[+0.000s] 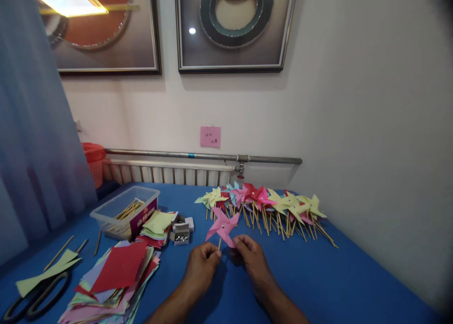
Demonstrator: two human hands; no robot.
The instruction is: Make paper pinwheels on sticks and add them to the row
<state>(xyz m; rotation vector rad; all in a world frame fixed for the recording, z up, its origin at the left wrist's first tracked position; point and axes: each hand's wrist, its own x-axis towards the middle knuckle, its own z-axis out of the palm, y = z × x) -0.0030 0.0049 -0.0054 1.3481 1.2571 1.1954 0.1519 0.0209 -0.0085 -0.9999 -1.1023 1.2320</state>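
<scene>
A pink paper pinwheel [222,226] on a thin wooden stick stands upright just above the blue table [336,277]. My left hand [202,263] pinches the stick below the wheel. My right hand [252,259] is closed beside it, its fingertips at the wheel's lower right blade. Behind them lies a row of finished pinwheels [269,202] in yellow, pink, red and light blue, sticks pointing toward me.
A stack of coloured paper squares [118,274] lies at the left, with scissors [33,298] further left. A clear plastic box of sticks [124,211], small boxes of pins [181,233], a radiator and pipe [201,157] stand along the back wall.
</scene>
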